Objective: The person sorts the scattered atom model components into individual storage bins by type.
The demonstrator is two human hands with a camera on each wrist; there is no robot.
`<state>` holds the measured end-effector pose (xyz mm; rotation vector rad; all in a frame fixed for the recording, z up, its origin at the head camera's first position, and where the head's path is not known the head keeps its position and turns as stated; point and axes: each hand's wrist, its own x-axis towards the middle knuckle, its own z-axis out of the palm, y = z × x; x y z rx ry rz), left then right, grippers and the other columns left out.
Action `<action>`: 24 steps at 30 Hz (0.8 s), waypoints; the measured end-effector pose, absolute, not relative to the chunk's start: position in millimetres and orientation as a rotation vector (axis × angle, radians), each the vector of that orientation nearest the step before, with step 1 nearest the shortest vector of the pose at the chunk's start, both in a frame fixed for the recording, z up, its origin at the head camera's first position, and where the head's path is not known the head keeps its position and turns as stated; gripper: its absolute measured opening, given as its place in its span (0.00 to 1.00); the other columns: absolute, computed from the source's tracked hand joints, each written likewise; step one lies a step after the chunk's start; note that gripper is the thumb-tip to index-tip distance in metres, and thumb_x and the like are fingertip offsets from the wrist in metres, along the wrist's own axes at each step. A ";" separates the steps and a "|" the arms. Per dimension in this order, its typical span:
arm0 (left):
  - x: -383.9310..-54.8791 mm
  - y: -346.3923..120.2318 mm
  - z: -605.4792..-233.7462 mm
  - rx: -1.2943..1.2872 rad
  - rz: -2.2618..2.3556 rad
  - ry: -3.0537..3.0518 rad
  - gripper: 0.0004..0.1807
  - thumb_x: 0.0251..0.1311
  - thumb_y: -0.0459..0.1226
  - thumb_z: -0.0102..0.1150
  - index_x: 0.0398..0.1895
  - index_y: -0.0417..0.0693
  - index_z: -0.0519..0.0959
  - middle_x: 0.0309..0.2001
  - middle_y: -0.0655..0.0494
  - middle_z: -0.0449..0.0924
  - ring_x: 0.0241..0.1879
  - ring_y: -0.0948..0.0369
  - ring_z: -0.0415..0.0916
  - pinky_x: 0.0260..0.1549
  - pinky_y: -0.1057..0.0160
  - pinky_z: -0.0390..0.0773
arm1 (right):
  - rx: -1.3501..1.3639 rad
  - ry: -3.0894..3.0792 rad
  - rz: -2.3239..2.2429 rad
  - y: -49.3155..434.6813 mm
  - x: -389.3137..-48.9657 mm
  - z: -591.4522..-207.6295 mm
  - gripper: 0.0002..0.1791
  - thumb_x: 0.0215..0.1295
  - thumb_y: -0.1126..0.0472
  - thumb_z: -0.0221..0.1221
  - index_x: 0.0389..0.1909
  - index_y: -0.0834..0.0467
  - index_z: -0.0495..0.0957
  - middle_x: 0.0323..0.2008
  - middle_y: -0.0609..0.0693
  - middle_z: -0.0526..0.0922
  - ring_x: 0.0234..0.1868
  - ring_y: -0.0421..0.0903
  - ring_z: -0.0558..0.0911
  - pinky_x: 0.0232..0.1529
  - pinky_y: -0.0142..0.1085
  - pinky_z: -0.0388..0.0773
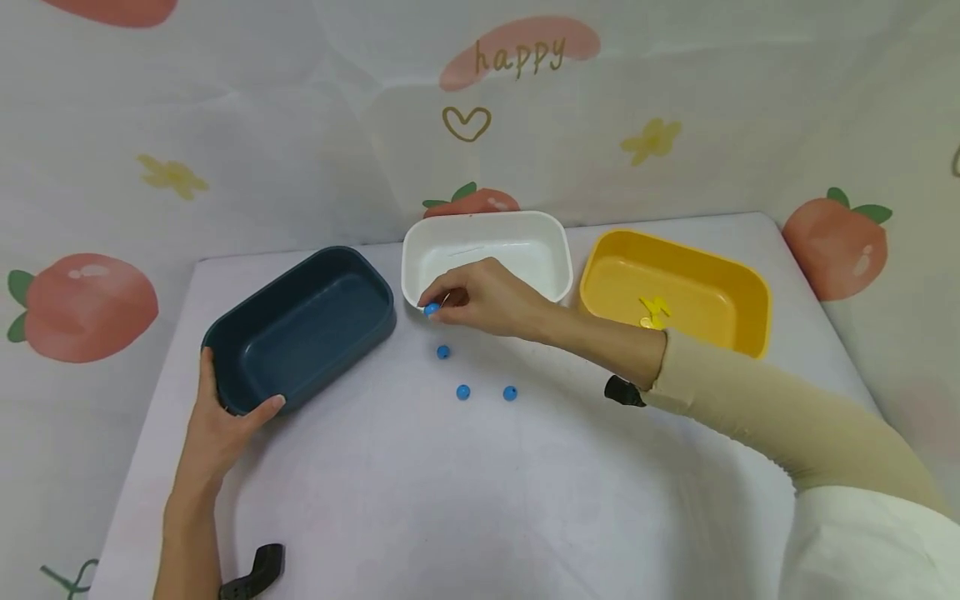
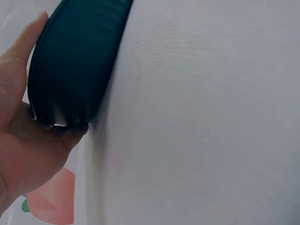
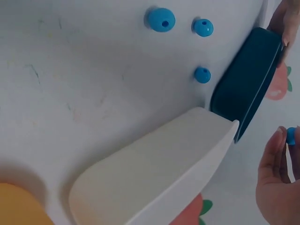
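bead: round, bright blue | right hand: pinching it | left hand: gripping navy tray

From the head, forward and down across the worktop; from each wrist, nearer, rolled sideways, sharing the dark-blue tray.

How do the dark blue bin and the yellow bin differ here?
The left hand grips the dark blue bin; no hand holds the yellow bin. Small yellow pieces lie in the yellow bin; none show in the dark blue bin. In the head view, the dark blue bin slants up rightward, the yellow bin down rightward. Both are open-topped with rounded corners.
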<state>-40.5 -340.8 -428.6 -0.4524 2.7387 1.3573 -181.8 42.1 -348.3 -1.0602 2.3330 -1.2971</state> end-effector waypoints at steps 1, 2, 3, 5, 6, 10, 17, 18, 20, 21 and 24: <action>-40.8 -340.6 -428.4 -0.454 1.339 2.743 0.63 0.59 0.45 0.68 0.79 0.64 0.25 0.80 0.49 0.26 0.76 0.40 0.32 0.65 0.28 0.43 | -1.069 2.339 -1.290 39.8 -183.4 -348.0 0.09 0.63 0.62 0.67 0.44 0.53 0.88 0.36 0.40 0.86 0.37 0.33 0.83 0.45 0.27 0.78; -41.0 -340.3 -427.9 -0.455 1.322 2.748 0.63 0.59 0.46 0.68 0.79 0.63 0.26 0.80 0.47 0.27 0.76 0.38 0.33 0.64 0.27 0.44 | -1.073 2.340 -1.285 37.4 -184.9 -347.9 0.09 0.63 0.62 0.67 0.44 0.53 0.88 0.37 0.40 0.86 0.37 0.33 0.83 0.45 0.26 0.78; -41.1 -340.2 -427.5 -0.454 1.305 2.754 0.63 0.59 0.46 0.68 0.79 0.62 0.26 0.80 0.45 0.28 0.75 0.37 0.34 0.64 0.26 0.44 | -1.078 2.339 -1.281 35.1 -186.5 -348.0 0.10 0.63 0.62 0.67 0.45 0.53 0.88 0.37 0.40 0.86 0.37 0.33 0.83 0.45 0.26 0.78; -41.3 -340.4 -427.2 -0.447 1.282 2.764 0.62 0.59 0.47 0.68 0.80 0.61 0.27 0.79 0.43 0.29 0.75 0.35 0.36 0.63 0.25 0.45 | -1.081 2.342 -1.275 30.3 -189.0 -348.1 0.10 0.63 0.62 0.68 0.45 0.55 0.87 0.37 0.41 0.86 0.37 0.33 0.83 0.45 0.26 0.78; -41.3 -340.4 -427.2 -0.444 1.288 2.764 0.62 0.59 0.47 0.68 0.80 0.61 0.27 0.79 0.43 0.29 0.75 0.35 0.35 0.63 0.26 0.45 | -1.080 2.342 -1.275 27.9 -190.2 -348.3 0.10 0.63 0.62 0.68 0.45 0.55 0.87 0.37 0.42 0.86 0.37 0.33 0.83 0.45 0.26 0.78; -40.8 -339.6 -426.6 -0.445 1.303 2.766 0.62 0.59 0.47 0.68 0.80 0.61 0.28 0.80 0.45 0.29 0.75 0.37 0.34 0.64 0.27 0.43 | -1.075 2.345 -1.281 18.4 -194.6 -348.5 0.10 0.63 0.62 0.68 0.45 0.55 0.87 0.36 0.42 0.87 0.36 0.33 0.83 0.43 0.26 0.78; -41.7 -337.4 -424.2 -0.469 1.312 2.742 0.60 0.62 0.48 0.65 0.79 0.60 0.26 0.80 0.49 0.26 0.76 0.40 0.30 0.66 0.28 0.40 | -1.060 2.336 -1.286 3.3 -204.4 -350.4 0.12 0.64 0.61 0.67 0.47 0.57 0.87 0.37 0.42 0.86 0.35 0.35 0.82 0.40 0.28 0.77; -42.2 -337.0 -424.3 -0.472 1.315 2.740 0.60 0.62 0.48 0.65 0.79 0.60 0.26 0.80 0.50 0.25 0.77 0.41 0.29 0.66 0.29 0.39 | -1.055 2.339 -1.286 1.5 -205.8 -350.1 0.12 0.64 0.61 0.67 0.48 0.57 0.87 0.37 0.42 0.86 0.35 0.35 0.82 0.40 0.28 0.77; -43.5 -335.8 -424.4 -0.478 1.316 2.744 0.60 0.63 0.49 0.64 0.79 0.60 0.26 0.79 0.51 0.25 0.77 0.44 0.27 0.67 0.31 0.37 | -1.045 2.347 -1.290 -2.5 -209.1 -349.8 0.13 0.64 0.60 0.66 0.48 0.57 0.86 0.39 0.42 0.86 0.36 0.35 0.82 0.41 0.28 0.77; -44.1 -335.3 -424.6 -0.478 1.315 2.752 0.60 0.63 0.49 0.64 0.79 0.60 0.26 0.79 0.52 0.24 0.77 0.45 0.26 0.68 0.32 0.37 | -1.038 2.349 -1.298 -4.8 -210.8 -349.8 0.13 0.65 0.61 0.66 0.49 0.58 0.86 0.40 0.42 0.86 0.37 0.36 0.82 0.41 0.28 0.77; -45.8 -333.3 -425.3 -0.469 1.311 2.778 0.60 0.62 0.48 0.65 0.79 0.57 0.26 0.79 0.51 0.24 0.77 0.46 0.26 0.69 0.34 0.36 | -0.998 2.357 -1.328 -11.8 -215.3 -350.7 0.13 0.65 0.61 0.66 0.49 0.58 0.86 0.41 0.43 0.86 0.37 0.37 0.83 0.42 0.27 0.77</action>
